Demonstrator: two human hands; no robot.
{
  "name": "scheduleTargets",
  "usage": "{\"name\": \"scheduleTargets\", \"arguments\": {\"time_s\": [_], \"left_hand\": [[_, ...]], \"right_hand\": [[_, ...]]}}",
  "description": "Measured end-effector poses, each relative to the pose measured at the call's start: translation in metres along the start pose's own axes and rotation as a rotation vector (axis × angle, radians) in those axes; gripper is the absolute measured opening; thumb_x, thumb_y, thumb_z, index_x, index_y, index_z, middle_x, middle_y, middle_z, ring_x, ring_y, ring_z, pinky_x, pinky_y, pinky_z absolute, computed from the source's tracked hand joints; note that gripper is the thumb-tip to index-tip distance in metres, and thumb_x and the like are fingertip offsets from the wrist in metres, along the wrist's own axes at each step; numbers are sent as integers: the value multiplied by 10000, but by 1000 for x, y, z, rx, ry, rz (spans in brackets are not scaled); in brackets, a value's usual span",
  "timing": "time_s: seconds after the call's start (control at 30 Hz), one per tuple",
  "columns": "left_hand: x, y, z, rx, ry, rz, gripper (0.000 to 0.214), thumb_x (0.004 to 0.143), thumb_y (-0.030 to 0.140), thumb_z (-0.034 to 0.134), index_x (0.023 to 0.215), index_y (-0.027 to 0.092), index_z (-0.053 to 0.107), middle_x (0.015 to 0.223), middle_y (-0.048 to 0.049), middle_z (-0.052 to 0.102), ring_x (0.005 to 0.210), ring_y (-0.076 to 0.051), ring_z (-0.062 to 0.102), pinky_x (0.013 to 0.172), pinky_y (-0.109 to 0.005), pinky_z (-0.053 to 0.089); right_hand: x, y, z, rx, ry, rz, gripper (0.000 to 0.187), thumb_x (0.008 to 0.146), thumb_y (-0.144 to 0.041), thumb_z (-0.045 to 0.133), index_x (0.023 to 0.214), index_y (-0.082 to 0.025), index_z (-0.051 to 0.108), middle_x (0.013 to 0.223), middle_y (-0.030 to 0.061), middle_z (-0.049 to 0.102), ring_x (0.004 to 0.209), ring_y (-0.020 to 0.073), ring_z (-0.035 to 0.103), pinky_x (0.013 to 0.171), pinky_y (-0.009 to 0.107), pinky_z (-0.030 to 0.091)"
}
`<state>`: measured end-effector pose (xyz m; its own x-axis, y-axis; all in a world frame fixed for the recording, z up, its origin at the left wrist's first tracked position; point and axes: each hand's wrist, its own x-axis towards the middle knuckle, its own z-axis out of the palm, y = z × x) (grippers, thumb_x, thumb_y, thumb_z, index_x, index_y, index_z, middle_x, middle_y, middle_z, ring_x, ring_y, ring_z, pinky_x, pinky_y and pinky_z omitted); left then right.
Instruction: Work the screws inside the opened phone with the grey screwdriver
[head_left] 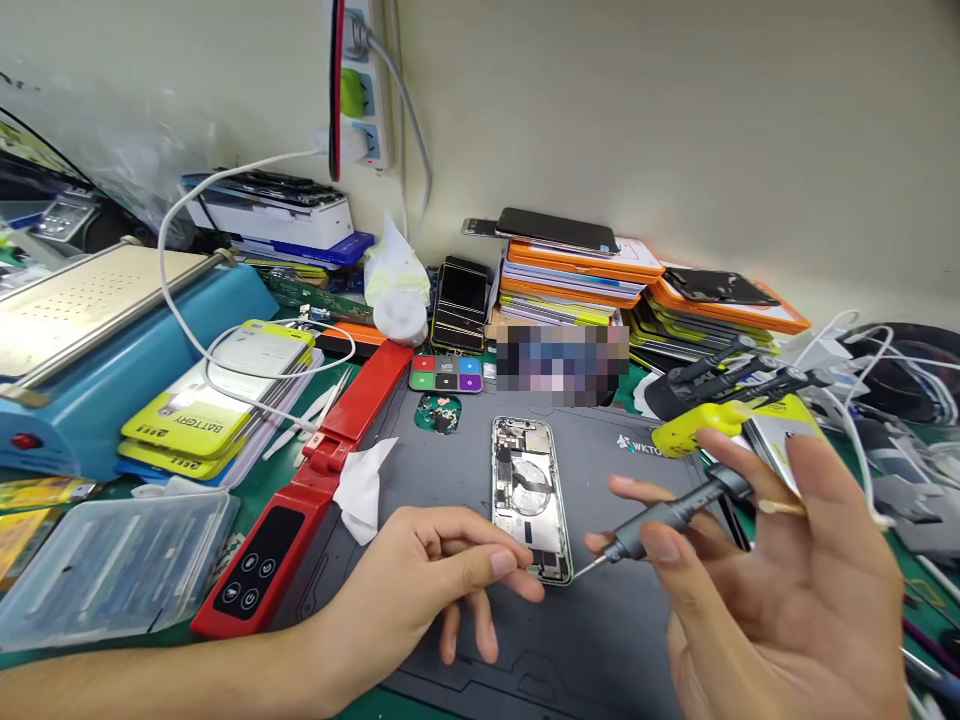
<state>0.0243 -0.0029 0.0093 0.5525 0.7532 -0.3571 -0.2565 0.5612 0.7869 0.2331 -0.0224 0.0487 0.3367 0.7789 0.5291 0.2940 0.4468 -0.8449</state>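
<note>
An opened smartphone (531, 505) lies on the dark grey work mat (607, 650) with its inner boards and a round coil showing. My left hand (457, 570) hovers at the phone's lower edge. Its thumb and index finger come together in a pinch; whatever is between them is too small or hidden to make out. My right hand (787, 580) grips a grey precision screwdriver (660, 525) between thumb and fingers. The screwdriver's thin tip points down and left, close to the phone's lower right corner. Whether it touches the phone I cannot tell.
A red folding lamp (300, 510) and a crumpled tissue (365, 490) stand left of the phone. A coloured screw tray (446, 374) sits behind it. Battery packs (217, 400) and a clear plastic case (112, 560) lie left. At right are a yellow bottle (694, 428) and a black tool holder (720, 380).
</note>
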Motion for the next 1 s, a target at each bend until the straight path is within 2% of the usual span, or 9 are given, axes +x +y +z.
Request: {"name": "scheduleTargets", "arguments": {"time_s": [0.17, 0.23, 0.3, 0.4, 0.47, 0.53, 0.63, 0.83, 1.0], "left_hand": [[0, 1, 1, 9, -5, -7, 194, 996, 358, 805, 1029, 177, 865, 1024, -98, 867, 545, -81, 729, 441, -90, 488], [0, 1, 1, 12, -7, -13, 185, 997, 351, 802, 1034, 182, 867, 1034, -98, 867, 552, -78, 727, 445, -90, 485], [-1, 0, 1, 16, -8, -20, 182, 995, 351, 805, 1044, 188, 870, 1048, -99, 866, 567, -78, 727, 452, -92, 484], [-2, -2, 1, 29, -1, -34, 186, 990, 363, 817, 1041, 192, 870, 1051, -98, 865, 591, -78, 729, 464, -91, 475], [-3, -3, 2, 44, 1, -47, 188, 985, 370, 828, 1021, 190, 867, 1029, -92, 866, 595, -74, 723, 469, -89, 461], [-4, -3, 2, 69, -5, -60, 182, 987, 369, 828, 1008, 191, 865, 1005, -83, 867, 599, -70, 716, 476, -88, 450], [-5, -1, 2, 99, -16, -60, 166, 999, 354, 815, 1003, 197, 865, 993, -74, 868, 603, -68, 714, 480, -91, 440], [-5, 1, 1, 78, -19, -52, 192, 991, 387, 833, 1012, 198, 861, 990, -70, 867, 605, -73, 708, 483, -104, 449], [-5, 2, 0, 57, -25, -48, 212, 984, 407, 845, 1009, 197, 857, 999, -70, 870, 610, -73, 715, 485, -102, 458]], "right_hand": [[-11, 8, 18, 55, -49, -48, 820, 871, -57, 819, 1569, -419, 588, 1443, 68, 706, 950, 278, 849, 627, 355, 744], [-14, 11, 20, 81, -36, -49, 830, 858, -18, 803, 1567, -396, 594, 1427, 59, 720, 1107, 293, 825, 681, 342, 758], [-15, 13, 20, 92, -27, -45, 843, 850, 6, 791, 1571, -382, 591, 1423, 52, 729, 1309, 309, 745, 751, 339, 769], [-14, 14, 17, 65, -20, -85, 846, 833, -4, 803, 1566, -376, 603, 1397, 54, 750, 1415, 336, 672, 709, 333, 777], [-13, 14, 15, 36, -11, -124, 866, 816, -12, 819, 1569, -382, 605, 1389, 62, 756, 1300, 358, 747, 626, 349, 777], [-14, 14, 14, 16, -13, -136, 891, 809, -8, 826, 1579, -391, 593, 1410, 67, 745, 1081, 344, 833, 570, 371, 775], [-17, 14, 15, 7, -24, -131, 917, 808, -1, 828, 1591, -408, 577, 1435, 65, 731, 870, 301, 854, 540, 386, 774], [-17, 15, 15, 9, -50, -148, 904, 837, -21, 818, 1592, -449, 563, 1445, 55, 721, 830, 279, 849, 533, 379, 771], [-15, 15, 16, 9, -59, -137, 914, 833, -20, 829, 1588, -462, 565, 1460, 49, 708, 839, 282, 848, 625, 424, 796]]}}
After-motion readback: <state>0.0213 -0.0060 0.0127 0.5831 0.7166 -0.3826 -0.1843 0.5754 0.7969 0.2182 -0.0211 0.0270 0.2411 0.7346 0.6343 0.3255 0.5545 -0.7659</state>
